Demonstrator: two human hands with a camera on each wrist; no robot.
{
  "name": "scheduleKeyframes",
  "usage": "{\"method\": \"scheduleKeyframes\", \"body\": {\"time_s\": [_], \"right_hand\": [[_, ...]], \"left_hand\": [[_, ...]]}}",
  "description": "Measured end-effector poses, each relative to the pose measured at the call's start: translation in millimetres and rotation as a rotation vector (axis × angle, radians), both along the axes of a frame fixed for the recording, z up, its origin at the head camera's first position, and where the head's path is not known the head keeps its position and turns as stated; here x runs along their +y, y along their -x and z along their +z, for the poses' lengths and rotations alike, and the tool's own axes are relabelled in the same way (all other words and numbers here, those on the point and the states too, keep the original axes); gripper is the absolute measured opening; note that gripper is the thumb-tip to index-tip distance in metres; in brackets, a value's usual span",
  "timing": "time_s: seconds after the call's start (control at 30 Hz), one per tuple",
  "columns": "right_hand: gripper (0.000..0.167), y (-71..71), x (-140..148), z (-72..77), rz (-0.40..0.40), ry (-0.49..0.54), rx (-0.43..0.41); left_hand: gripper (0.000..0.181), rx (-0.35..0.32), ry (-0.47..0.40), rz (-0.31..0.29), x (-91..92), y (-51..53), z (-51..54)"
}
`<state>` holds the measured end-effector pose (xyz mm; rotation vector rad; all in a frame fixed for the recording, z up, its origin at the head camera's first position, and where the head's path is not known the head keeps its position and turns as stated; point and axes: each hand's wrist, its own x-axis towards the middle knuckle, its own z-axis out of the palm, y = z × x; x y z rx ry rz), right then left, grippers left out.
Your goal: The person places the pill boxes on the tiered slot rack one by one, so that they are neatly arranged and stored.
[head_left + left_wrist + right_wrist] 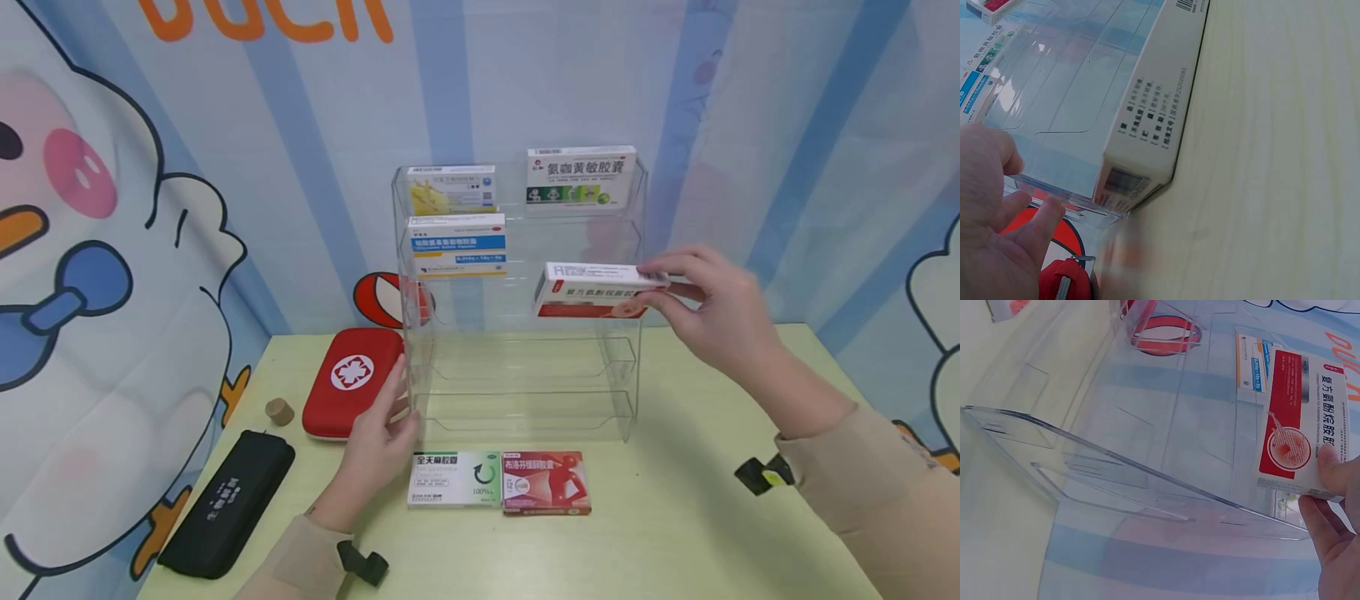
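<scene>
A clear tiered display rack (525, 408) stands on the table. My right hand (712, 312) pinches the right end of a white and red medicine box (588, 292), held in front of the rack's right side at mid height. In the right wrist view, thumb and fingers grip this medicine box (1291, 419) by one end. My left hand (378, 446) holds the rack's lower left side; in the left wrist view, its thumb and fingers lie on both sides of the clear panel. A yellow-white box (450, 190), a green-white box (579, 179) and a blue-white box (457, 246) stand in upper tiers.
In front of the rack lie a white and green box (453, 481) and a red box (546, 483). Left of it are a red case (352, 383) with a white emblem, a small cork-like cylinder (280, 411) and a black zip pouch (225, 504). A printed curtain (337, 208) hangs behind.
</scene>
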<state>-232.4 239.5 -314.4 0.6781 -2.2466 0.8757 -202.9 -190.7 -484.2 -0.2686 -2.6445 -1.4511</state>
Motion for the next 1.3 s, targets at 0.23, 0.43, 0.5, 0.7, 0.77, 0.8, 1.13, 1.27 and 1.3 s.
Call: {"method": "scheduleKeyframes", "body": {"time_s": [0.23,0.43,0.5,0.7,0.77,0.8,1.13,1.27,1.3], "right_hand": [[0.034,10.7,-12.1,17.2,-0.033,0.013,0.019],[0.031,23.4,-19.0,26.7,-0.028,0.091,0.049],[0.030,27.5,-20.9,29.9,-0.033,0.111,0.065],[0.026,37.9,-25.5,40.1,-0.067,0.162,0.099],[0.025,41.2,-26.9,42.1,-0.074,0.175,0.116],[0.025,42.9,-27.6,42.5,-0.075,0.183,0.124],[0.023,63.7,-35.1,29.9,-0.134,0.156,0.139],[0.021,67.3,-37.1,24.0,-0.179,0.090,0.129],[0.021,67.9,-37.6,22.8,-0.183,0.079,0.124]], "left_hand": [[0.098,0.002,-0.004,0.000,0.0,0.4,0.4],[0.099,0.001,-0.005,-0.005,-0.1,0.2,-0.1],[0.099,0.001,-0.005,-0.007,-0.2,0.2,-0.2],[0.099,-0.003,-0.005,-0.004,-0.6,0.5,-0.5],[0.099,-0.004,-0.005,-0.003,-0.8,0.6,-0.8],[0.099,-0.005,-0.004,-0.003,-0.9,0.6,-0.9],[0.099,0.001,-0.001,-0.005,-1.6,0.4,-1.8],[0.099,0.001,-0.002,-0.005,-1.6,0.6,-1.5],[0.099,0.000,-0.002,-0.005,-1.7,0.6,-1.5]]}}
